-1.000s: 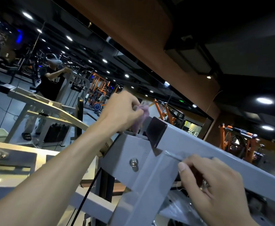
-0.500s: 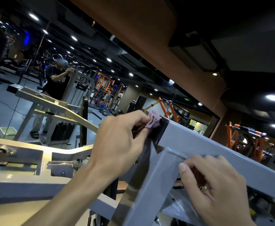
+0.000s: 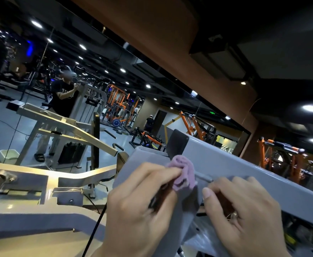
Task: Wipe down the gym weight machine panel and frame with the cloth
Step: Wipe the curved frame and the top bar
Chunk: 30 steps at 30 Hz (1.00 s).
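We hold the cloth (image 3: 182, 173) bunched in the left hand (image 3: 144, 203), thumb and fingertips pinching it against the grey frame beam (image 3: 244, 175) at the joint where the beam meets the upright post (image 3: 178, 216). The bunching presumably concentrates pressure into the corner.

The right hand (image 3: 244, 217) sits at 3 o'clock from the cloth, fingers curled together over the beam's lower edge, thumb tip close to the small pin (image 3: 204, 178) projecting from the beam face. We judge that this hand steadies our stance rather than cleaning.

Edges to note: the black end cap (image 3: 177, 143) lies at 12 o'clock from the cloth, just beside it; the pin lies at 3 o'clock, touching or nearly touching the cloth. Open beam face extends toward 2 to 4 o'clock beyond the right hand; the post continues toward 6 o'clock. A black cable (image 3: 96, 225) hangs at 8 o'clock, well apart.
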Available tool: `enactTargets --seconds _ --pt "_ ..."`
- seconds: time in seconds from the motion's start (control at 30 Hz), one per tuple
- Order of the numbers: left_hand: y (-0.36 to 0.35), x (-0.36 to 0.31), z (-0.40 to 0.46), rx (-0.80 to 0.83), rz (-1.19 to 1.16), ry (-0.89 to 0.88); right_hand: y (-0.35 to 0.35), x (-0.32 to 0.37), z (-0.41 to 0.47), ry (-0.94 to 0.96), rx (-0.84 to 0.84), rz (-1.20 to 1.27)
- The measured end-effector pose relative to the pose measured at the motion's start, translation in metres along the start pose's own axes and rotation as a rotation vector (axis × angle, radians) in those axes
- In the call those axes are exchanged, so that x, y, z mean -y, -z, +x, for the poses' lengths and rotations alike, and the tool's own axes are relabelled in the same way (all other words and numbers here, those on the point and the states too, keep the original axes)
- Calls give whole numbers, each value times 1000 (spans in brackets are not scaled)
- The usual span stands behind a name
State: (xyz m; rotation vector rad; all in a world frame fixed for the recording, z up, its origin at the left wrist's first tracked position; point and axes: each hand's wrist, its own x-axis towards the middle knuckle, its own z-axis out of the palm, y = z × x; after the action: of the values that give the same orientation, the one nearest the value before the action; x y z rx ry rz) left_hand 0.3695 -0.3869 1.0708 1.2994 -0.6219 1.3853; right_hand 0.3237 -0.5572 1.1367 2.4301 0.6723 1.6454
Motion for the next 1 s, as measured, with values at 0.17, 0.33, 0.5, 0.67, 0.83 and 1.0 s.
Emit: enactTargets --seconds 0.17,0.33,0.5,0.67,0.83,1.0 --pt "13 -3 22 -144 -33 63 -1 -1 -4 -21 19 15" --pt "5 17 20 50 85 -18 -2 -3 -5 -24 10 9" --pt "32 22 12 178 48 -43 -3 0 -4 -49 10 -29" --pt "36 8 48 87 39 -39 -1 4 -3 -48 5 -37" --pt "20 9 50 272 47 -209 -1 2 -2 -33 8 -56" --pt "16 8 89 376 65 -240 0 3 -1 -37 26 -35"
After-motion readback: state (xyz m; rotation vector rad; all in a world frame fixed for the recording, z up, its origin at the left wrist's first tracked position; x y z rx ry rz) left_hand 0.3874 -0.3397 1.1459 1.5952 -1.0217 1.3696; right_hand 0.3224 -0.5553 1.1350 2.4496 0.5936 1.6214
